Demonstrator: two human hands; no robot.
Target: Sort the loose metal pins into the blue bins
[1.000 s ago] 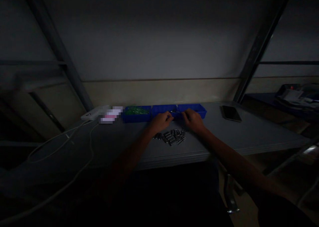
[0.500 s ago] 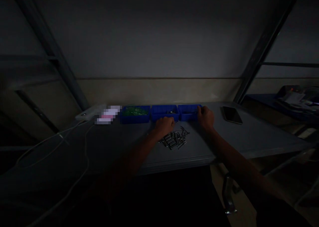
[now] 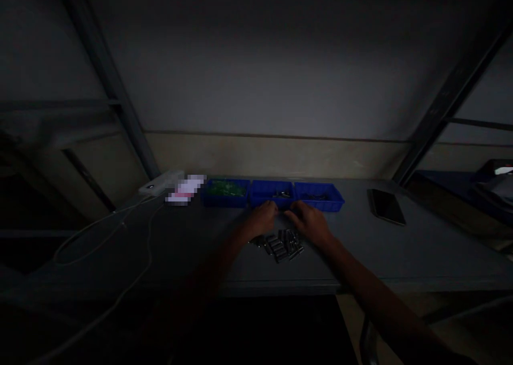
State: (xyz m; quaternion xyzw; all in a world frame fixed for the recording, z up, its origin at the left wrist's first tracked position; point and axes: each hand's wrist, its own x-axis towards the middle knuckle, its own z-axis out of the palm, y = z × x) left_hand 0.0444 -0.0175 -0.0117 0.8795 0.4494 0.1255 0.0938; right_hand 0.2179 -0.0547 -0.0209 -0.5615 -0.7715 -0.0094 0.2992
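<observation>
1. Grey surface (image 3: pixel 188 247) carries three blue bins (image 3: pixel 328 206) in a row.
2. Left hand (image 3: pixel 262 219), right hand (image 3: pixel 313 224): just nearside of bins, fingers curled; can't tell if gripping.
3. Metal parts (image 3: pixel 277 248): loose on surface, just nearside of hands.

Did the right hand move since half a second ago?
Yes: the right hand moved left, from the right end of the right blue bin to its near-left corner.

bins (image 3: pixel 224 201): blue | leftmost contents (image 3: pixel 226 188): green | metal parts (image 3: pixel 279 247): silvery | tabletop (image 3: pixel 184 234): grey
</observation>
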